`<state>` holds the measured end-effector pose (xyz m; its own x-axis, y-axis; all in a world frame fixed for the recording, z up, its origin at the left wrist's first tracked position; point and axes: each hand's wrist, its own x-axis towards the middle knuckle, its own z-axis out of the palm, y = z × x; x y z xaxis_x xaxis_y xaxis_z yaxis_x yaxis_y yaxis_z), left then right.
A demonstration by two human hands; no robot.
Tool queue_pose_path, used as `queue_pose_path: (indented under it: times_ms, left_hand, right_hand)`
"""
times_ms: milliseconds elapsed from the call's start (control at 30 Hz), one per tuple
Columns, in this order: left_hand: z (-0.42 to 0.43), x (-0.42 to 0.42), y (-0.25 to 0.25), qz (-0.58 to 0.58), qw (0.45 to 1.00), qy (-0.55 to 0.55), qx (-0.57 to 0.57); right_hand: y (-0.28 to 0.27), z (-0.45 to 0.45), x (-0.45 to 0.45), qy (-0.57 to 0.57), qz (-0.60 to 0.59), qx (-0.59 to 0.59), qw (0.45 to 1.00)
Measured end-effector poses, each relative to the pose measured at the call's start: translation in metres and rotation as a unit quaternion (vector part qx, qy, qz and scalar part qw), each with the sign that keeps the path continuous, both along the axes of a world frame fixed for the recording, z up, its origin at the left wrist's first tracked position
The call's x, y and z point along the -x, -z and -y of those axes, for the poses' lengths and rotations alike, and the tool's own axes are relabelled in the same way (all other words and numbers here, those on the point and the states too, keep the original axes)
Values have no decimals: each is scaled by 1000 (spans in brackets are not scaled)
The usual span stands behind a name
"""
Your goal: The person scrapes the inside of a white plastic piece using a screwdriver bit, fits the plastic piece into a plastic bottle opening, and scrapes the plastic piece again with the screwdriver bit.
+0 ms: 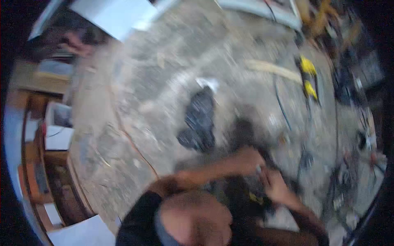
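My left hand point(250, 160) reaches across in front of me and meets my right hand point(277, 186), low and right of centre. Both look closed, with the fingers curled in and smeared by motion. Between them shows a small pale speck of something I cannot make out. Beneath the hands is a dark shape with yellow marks point(256, 198), too blurred to name. A black crumpled bag-like thing point(200, 119) lies on the floor beyond my left forearm. My bare knee point(195, 219) fills the bottom middle.
Rough grey concrete floor point(152, 90) spreads ahead. An orange cord point(133, 143) runs along the left, beside wooden shelving point(61, 176). At the right lie a yellow-and-black tool point(308, 78), a wooden strip point(273, 69) and a dark cable point(282, 102). White panels point(113, 16) stand at the back.
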<state>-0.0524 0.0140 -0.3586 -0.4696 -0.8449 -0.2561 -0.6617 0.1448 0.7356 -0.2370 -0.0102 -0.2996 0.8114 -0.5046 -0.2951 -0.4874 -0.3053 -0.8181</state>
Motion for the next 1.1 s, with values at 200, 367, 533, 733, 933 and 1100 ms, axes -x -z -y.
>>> queue_pose_path:
  times_ms: [200, 367, 533, 733, 933, 1100]
  left_hand:
    - [1, -10, 23, 38, 982, 1, 183]
    - [-4, -1, 22, 54, 982, 18, 182]
    - [-15, 8, 31, 62, 991, 30, 115]
    - [-13, 12, 28, 80, 995, -30, 48]
    - [-6, 4, 0, 172, 984, -24, 44]
    - [3, -70, 17, 276, 945, -132, 113]
  right_hand:
    - [28, 16, 4, 0, 26, 28, 999]
    - [33, 17, 10, -26, -37, 6, 999]
    - [67, 14, 26, -145, -125, 176, 966]
    - [42, 1, 5, -125, -276, 208, 930]
    - [19, 9, -5, -98, -213, 192, 953]
    - [-15, 27, 25, -43, -67, 140, 987]
